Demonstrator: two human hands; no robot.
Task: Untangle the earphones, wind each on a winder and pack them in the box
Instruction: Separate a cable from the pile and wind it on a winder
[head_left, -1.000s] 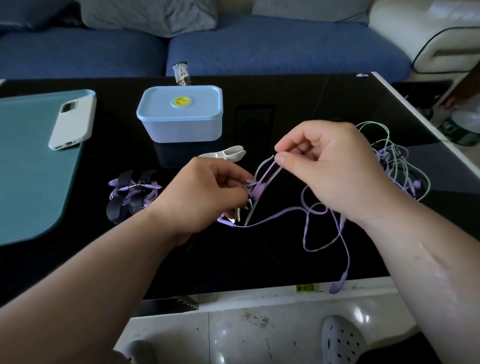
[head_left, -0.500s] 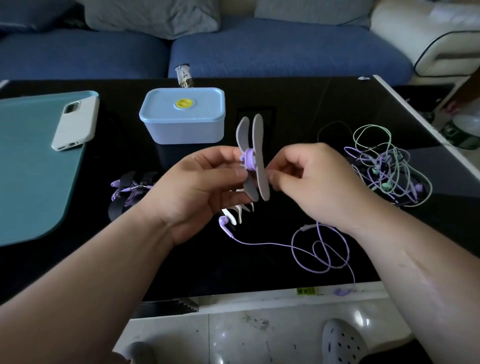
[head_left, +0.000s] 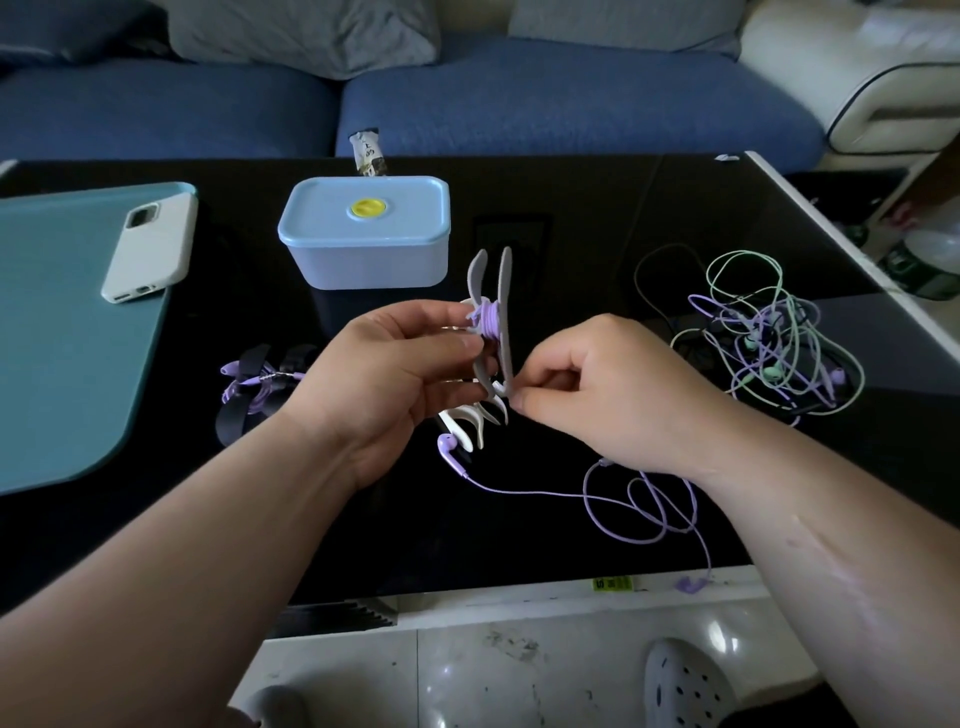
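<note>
– Across the glossy black counter (head_left: 597, 208), how much is done?
– Roughly a third, I'd judge. The pale blue plastic box with its yellow-buttoned lid (head_left: 363, 234) sits shut at the back, with nothing packed that I can see. The knot of green and purple earphones (head_left: 769, 338) at the right is untouched. One purple set looks finished on the dark winder (head_left: 260, 384) at the left.
– And the hands?
– The left hand (head_left: 384, 374) grips the grey two-winged winder (head_left: 505, 291) by its hub, upright above the counter, with a few purple turns on it. The right hand (head_left: 597, 384) pinches at its lower tip, fingers curled. Whether the cord runs through them is hidden.
– What's left of that cord?
– Most of the thin purple cord (head_left: 519, 491) lies looped near the front edge. Its purple earbud (head_left: 448, 444) is beside the spare white winders (head_left: 467, 421).
</note>
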